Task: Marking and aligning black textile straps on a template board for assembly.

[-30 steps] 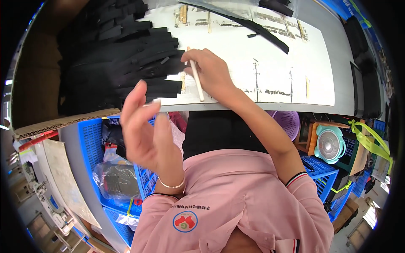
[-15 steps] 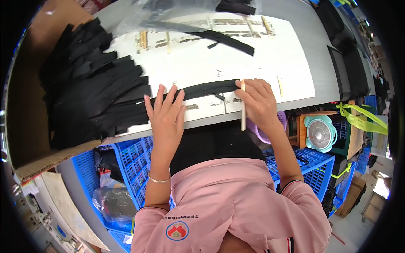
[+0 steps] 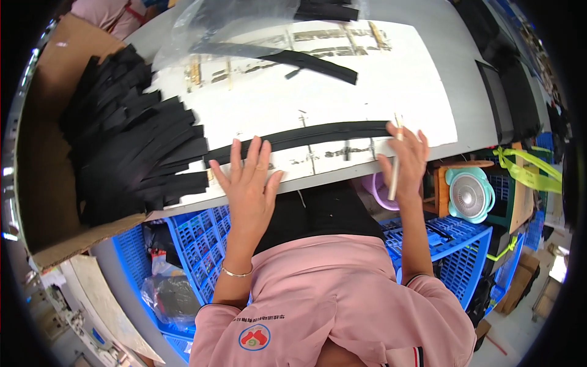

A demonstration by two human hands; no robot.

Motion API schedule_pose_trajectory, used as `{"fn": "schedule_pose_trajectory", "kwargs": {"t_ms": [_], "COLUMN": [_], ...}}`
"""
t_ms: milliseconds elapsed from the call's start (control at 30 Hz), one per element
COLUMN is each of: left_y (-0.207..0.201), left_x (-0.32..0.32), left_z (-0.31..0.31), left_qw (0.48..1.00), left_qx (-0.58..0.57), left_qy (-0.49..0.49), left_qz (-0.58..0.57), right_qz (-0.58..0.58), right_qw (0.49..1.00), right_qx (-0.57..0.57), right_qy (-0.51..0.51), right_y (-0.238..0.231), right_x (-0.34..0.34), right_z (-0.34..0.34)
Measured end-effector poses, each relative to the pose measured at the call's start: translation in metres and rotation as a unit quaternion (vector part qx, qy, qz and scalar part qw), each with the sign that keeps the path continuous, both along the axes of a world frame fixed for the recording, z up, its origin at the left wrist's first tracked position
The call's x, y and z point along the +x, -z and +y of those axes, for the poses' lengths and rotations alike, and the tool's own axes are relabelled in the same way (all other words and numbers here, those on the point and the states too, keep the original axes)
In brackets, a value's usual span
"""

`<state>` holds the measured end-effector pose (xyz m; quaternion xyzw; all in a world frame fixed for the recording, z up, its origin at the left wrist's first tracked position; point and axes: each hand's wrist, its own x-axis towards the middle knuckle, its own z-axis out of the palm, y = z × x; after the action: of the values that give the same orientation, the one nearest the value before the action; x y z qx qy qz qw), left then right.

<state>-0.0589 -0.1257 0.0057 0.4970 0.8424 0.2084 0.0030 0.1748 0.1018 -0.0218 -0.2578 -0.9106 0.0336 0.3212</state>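
A long black fabric strip [image 3: 318,133] with a line along its length lies across a white board [image 3: 422,92]. My left hand [image 3: 249,180] is open, its spread fingers resting on and beside the strip's left part. At the strip's right end is my right hand [image 3: 408,160], with its fingertips touching the end. It also holds a slim, pale pen-like stick [image 3: 395,168] upright between the fingers. A small dark tab [image 3: 347,150] shows just below the strip. Left of my left hand, a heap of black strips [image 3: 134,140] spills from a cardboard box [image 3: 38,131].
Another black strip [image 3: 315,64] lies farther back, partly under clear plastic [image 3: 214,30]. Dark marks and tape pieces dot the board. Below the grey table edge [image 3: 306,178] are blue crates [image 3: 199,238], a purple basket [image 3: 380,194] and a turquoise fan [image 3: 469,192].
My right hand has moved right, and the strip now reaches farther across the board. My left hand stays over the strip's left part. The view has shifted slightly.
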Motion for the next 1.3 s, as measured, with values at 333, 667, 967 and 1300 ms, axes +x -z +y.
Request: {"fn": "schedule_pose_trajectory", "kwargs": {"t_ms": [333,667,967,1300], "left_y": [0.009,0.015,0.014,0.016], "left_x": [-0.010,-0.017,-0.015,-0.017], "left_z": [-0.029,-0.037,-0.034,-0.037], "left_qw": [0.997,0.996,0.994,0.994], "left_qx": [0.015,0.043,0.054,0.061], "left_qy": [-0.079,-0.076,-0.088,-0.085], "left_qz": [-0.007,-0.004,-0.020,-0.029], "right_qz": [-0.062,0.136,0.105,0.086], "right_qw": [0.993,0.921,0.811,0.831], "right_qx": [0.102,-0.358,-0.552,-0.525], "right_qy": [0.010,-0.067,-0.165,-0.162], "right_y": [0.005,-0.051,-0.033,-0.031], "right_x": [0.018,-0.090,-0.198,-0.199], "right_z": [0.013,-0.058,-0.098,-0.100]}}
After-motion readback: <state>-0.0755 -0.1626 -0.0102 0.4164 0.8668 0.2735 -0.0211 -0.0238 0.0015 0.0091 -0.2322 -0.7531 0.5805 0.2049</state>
